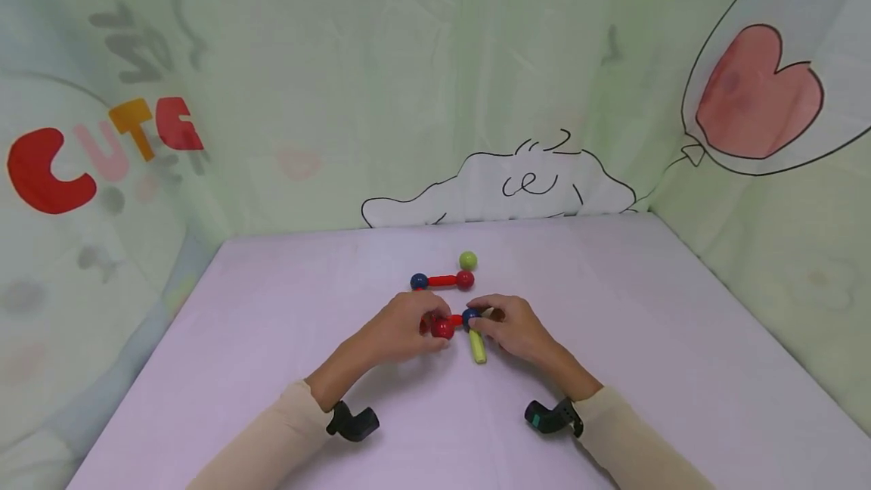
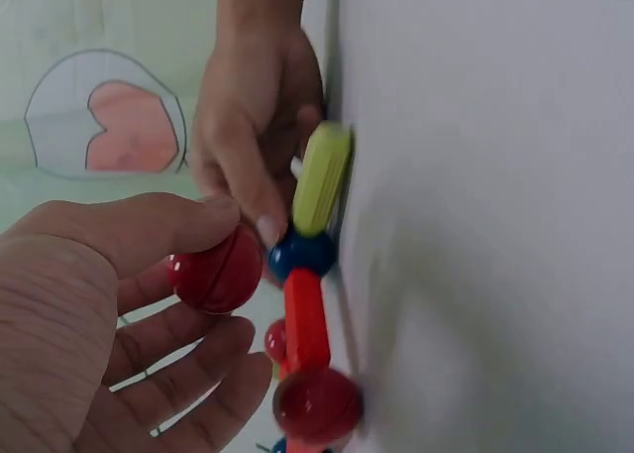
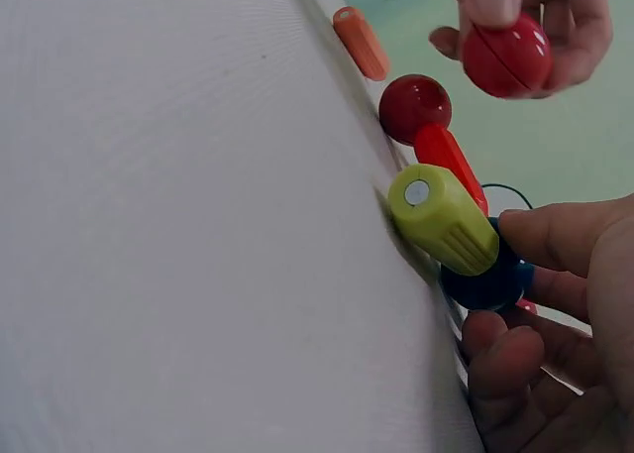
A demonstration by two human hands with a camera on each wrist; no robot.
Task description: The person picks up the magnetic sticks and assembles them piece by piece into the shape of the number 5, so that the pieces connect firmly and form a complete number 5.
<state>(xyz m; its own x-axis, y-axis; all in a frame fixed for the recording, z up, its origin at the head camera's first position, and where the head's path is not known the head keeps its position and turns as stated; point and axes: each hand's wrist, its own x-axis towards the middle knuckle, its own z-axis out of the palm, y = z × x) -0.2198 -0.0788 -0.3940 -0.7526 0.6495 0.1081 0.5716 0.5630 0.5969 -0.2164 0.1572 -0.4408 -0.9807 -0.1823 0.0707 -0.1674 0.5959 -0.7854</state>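
My left hand (image 1: 406, 327) pinches a glossy red ball (image 2: 218, 273) between thumb and fingers, held above the table. Thumb and fingers of my right hand (image 1: 515, 326) grip a dark blue ball (image 3: 485, 286). A yellow-green rod (image 1: 478, 348) sticks out from that blue ball towards the near side. On the blue ball's other side a red rod (image 2: 305, 319) joins it to a second red ball (image 2: 317, 405). In the head view, the left hand partly hides that end. Both wrist views show the held red ball apart from this joined piece.
Farther back lies another joined piece: a blue ball (image 1: 419, 281), a red rod (image 1: 442, 280) and a red ball (image 1: 465, 280). Just behind it sits a light green ball (image 1: 468, 260). The right wrist view shows an orange rod (image 3: 362, 44) on the table. Printed cloth walls border the table.
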